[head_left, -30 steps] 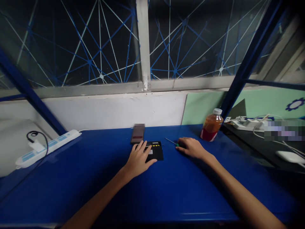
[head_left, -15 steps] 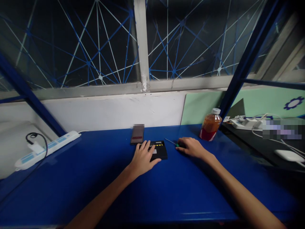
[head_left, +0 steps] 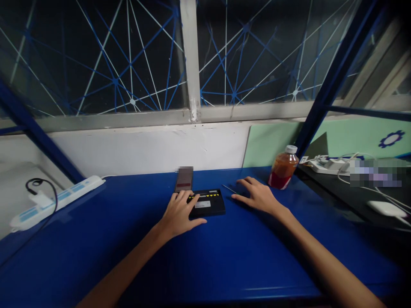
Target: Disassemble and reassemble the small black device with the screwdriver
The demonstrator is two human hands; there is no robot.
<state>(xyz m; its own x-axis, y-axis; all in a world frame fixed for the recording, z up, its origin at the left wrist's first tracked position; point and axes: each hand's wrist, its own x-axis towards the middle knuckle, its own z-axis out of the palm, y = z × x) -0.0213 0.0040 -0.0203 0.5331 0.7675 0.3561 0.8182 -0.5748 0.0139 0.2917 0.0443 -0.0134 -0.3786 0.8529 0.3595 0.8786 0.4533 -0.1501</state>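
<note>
At the table's (head_left: 224, 256) far middle, the left hand (head_left: 178, 214), spread, seemingly steadies a black box (head_left: 213, 208); the right hand (head_left: 257, 197), fingers parted, sits by a probable screwdriver (head_left: 229, 188); gripping it calls for pinching.

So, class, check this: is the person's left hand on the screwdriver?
No, the left hand lies over the left part of the black box, while the screwdriver is beside the right hand.

Gear emblem (head_left: 391, 139) on green panel (head_left: 356, 136) (black box (head_left: 215, 209) label (head_left: 202, 204) illegible)
</note>
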